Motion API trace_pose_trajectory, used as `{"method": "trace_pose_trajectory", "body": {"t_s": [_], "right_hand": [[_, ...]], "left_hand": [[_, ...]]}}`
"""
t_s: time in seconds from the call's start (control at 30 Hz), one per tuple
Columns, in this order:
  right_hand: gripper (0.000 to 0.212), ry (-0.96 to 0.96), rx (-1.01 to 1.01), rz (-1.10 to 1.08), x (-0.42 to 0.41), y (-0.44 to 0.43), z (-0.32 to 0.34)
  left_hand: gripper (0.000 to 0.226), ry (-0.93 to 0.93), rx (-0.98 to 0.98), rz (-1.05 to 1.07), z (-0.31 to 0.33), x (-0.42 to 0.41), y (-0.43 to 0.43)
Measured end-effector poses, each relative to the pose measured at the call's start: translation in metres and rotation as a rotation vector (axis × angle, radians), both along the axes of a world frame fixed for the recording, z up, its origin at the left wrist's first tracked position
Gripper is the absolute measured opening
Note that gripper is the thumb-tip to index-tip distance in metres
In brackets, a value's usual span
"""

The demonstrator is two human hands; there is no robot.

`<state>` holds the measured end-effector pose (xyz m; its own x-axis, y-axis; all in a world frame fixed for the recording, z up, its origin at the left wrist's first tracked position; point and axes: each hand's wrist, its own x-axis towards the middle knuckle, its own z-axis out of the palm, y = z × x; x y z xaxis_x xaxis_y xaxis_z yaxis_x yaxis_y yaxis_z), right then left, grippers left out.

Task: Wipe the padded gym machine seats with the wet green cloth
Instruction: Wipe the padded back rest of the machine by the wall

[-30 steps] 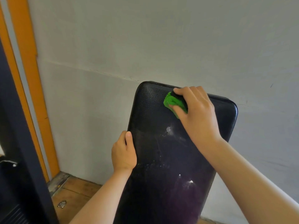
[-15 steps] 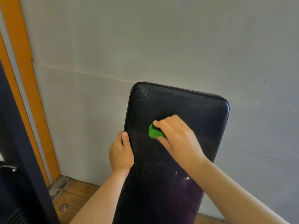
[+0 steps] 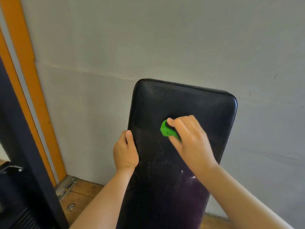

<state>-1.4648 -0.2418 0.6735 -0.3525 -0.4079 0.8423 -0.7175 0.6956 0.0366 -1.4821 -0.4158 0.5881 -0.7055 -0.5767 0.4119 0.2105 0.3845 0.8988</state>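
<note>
Grey plastered wall (image 3: 165, 38) fills the background behind the black padded seat (image 3: 181, 100). On the seat's face, about midway across and somewhat below its top edge, the right hand's fingers (image 3: 179, 125) are curled close together over the green cloth (image 3: 165, 131). The thumb sits under the cloth, so the wad is clamped between them and pressed against the seat's leather. Only its left part pokes out past the fingertips. The right hand (image 3: 192, 139) lies knuckles up over the seat's middle, and its bare forearm runs down and off past the seat's right edge.

At the seat's left edge, a little lower than the cloth, the left thumb (image 3: 129, 138) lies straight along the seat's front. The other fingers wrap behind the edge, out of sight. The left hand (image 3: 125, 152) thus grips the seat's side, and its forearm drops away along that edge.

Near its top the seat shows a pebbled grain. Lower down, below both hands, pale specks (image 3: 186, 175) dot its surface. Left of the seat an orange strip (image 3: 31, 76) runs up the wall, and further left stands a dark frame (image 3: 23, 146). Below the seat's left side lies wooden floor (image 3: 82, 192), with a small metal scrap (image 3: 70, 207) on it.
</note>
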Motion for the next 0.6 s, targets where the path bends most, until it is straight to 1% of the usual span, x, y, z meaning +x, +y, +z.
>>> {"method": "trace_pose_trajectory", "body": {"t_s": [0.1,0.17,0.23,0.33,0.4,0.5,0.6], "right_hand": [[0.035,-0.039,0.108,-0.001,0.008,-0.003,-0.019],[0.037,-0.047,0.123,-0.004,0.008,-0.002,-0.019],[0.036,-0.031,0.075,-0.017,0.005,0.001,-0.008],[0.032,-0.003,-0.081,-0.061,-0.005,0.007,0.021],[0.032,0.006,-0.137,-0.109,-0.009,0.008,0.039],[0.031,-0.015,-0.157,-0.143,-0.005,0.004,0.041],[0.033,-0.081,-0.116,-0.104,0.005,-0.002,0.021]], "left_hand": [[0.043,-0.016,-0.008,0.008,0.001,0.000,0.000],[0.043,-0.014,-0.014,0.010,0.000,0.000,0.000],[0.042,-0.021,-0.015,0.014,-0.001,-0.001,-0.001],[0.044,-0.019,0.001,0.012,-0.002,-0.004,-0.001],[0.044,-0.019,0.007,0.020,-0.004,-0.005,-0.001],[0.045,-0.013,0.004,0.027,-0.005,-0.005,-0.002],[0.046,-0.004,0.008,0.025,-0.005,-0.005,-0.001]]}}
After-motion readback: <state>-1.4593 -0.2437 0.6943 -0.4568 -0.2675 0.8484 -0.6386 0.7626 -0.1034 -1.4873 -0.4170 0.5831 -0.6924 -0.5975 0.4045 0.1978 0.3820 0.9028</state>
